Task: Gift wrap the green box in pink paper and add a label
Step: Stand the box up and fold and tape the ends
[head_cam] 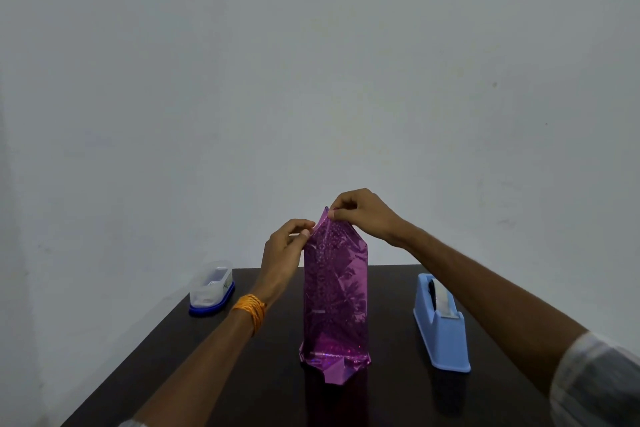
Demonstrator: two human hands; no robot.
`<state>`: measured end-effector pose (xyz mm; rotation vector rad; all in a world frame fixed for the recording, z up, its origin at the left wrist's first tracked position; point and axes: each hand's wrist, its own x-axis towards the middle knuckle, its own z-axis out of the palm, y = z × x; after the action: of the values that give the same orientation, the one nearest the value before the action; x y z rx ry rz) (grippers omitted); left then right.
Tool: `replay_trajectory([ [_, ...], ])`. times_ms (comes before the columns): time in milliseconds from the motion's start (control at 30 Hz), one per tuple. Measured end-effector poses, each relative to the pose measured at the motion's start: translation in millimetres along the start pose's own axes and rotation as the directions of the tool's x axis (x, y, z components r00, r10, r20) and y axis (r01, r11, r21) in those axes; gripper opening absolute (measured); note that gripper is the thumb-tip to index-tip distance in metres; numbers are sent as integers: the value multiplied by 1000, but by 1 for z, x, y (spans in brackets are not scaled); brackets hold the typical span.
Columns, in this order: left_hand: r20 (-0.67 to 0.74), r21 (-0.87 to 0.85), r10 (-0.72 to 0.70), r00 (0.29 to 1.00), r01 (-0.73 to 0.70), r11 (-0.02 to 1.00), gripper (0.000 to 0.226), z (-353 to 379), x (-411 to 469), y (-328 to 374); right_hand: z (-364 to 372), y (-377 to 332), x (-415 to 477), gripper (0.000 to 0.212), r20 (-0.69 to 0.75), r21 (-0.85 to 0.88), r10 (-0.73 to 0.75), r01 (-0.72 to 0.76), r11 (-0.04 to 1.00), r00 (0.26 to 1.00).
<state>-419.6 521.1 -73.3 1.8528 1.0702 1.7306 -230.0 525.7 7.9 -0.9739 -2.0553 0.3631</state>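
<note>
A tall box wrapped in shiny pink paper (335, 295) stands on end in the middle of the dark table (214, 374). No green shows; the paper covers the box entirely. A folded flap of paper sticks out at its base toward me. My left hand (285, 250) pinches the paper's upper left edge. My right hand (360, 215) pinches the pointed top flap between thumb and fingers. An orange thread band circles my left wrist.
A light blue tape dispenser (441, 322) with a roll of tape sits to the right of the box. A clear plastic container on a blue base (211, 289) stands at the table's far left corner. A plain pale wall rises behind the table.
</note>
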Motion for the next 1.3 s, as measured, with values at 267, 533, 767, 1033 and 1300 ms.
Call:
replay_trajectory([
  [267, 6, 72, 43, 999, -43, 996, 4, -6, -6, -5, 4, 3, 7, 19, 23, 33, 73, -73, 997, 997],
  [533, 39, 50, 35, 999, -37, 998, 14, -12, -4, -8, 9, 4, 15, 27, 27, -11, 169, -169, 986, 985],
  [767, 99, 30, 45, 994, -49, 998, 21, -19, -6, -8, 14, 14, 26, 21, 133, -44, 249, -245, 968, 959],
  [1033, 167, 80, 108, 980, -123, 989, 14, -22, -5, -7, 21, 39, 32, 22, 249, -19, 331, -337, 941, 910],
  [1300, 210, 246, 147, 967, -198, 949, 17, -15, -1, -3, 27, 46, 23, 31, 227, 51, 320, -340, 939, 920],
])
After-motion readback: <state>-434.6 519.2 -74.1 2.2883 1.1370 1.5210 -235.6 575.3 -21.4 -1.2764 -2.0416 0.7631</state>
